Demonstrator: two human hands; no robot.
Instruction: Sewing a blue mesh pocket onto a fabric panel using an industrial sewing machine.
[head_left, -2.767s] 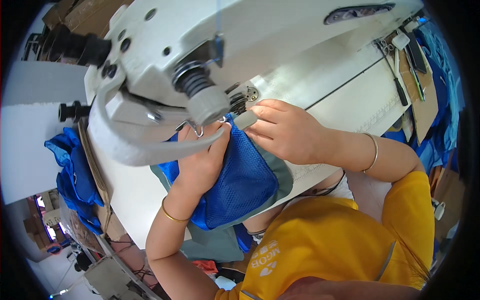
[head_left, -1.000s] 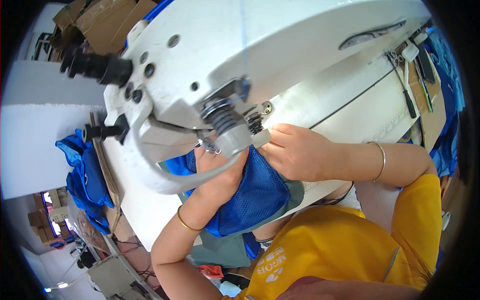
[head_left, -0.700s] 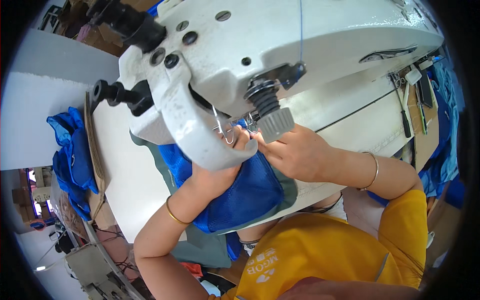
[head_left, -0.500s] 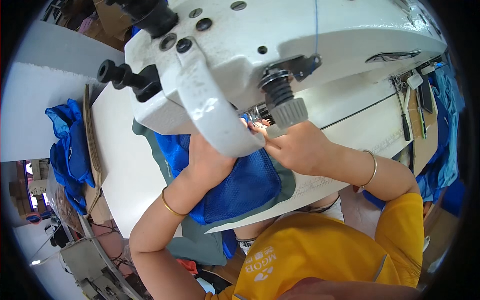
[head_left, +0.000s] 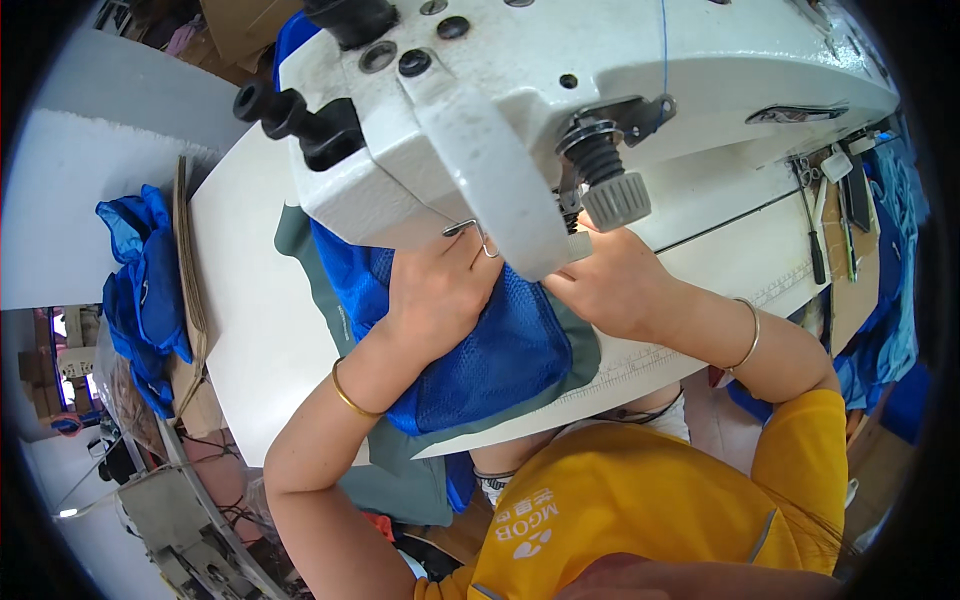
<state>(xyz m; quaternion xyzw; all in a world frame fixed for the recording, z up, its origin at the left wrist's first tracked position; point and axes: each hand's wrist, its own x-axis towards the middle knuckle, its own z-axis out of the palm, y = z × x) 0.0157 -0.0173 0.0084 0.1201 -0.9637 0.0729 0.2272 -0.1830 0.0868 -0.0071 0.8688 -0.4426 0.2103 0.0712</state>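
Note:
A blue mesh fabric piece with a grey-green fabric edge lies on the white table under the head of a white sewing machine. My left hand is bent over the blue mesh, knuckles up, beside a small metal hook on the machine. Opposite it, my right hand is closed at the right edge of the piece, its thumb pointing left. Both sets of fingertips, the needle and the foot are hidden behind the machine's white curved arm. A blue thread runs down to the tension knob.
Scissors, a black-handled screwdriver and pens lie at the table's right end. Light blue strips hang beyond them. Blue fabric is piled at the left by a cardboard edge. Grey-green cloth hangs below the table edge.
The machine head sits further right and higher in view. My left hand and the fabric have shifted slightly up and right. The foot and fingertips, visible before, are now covered.

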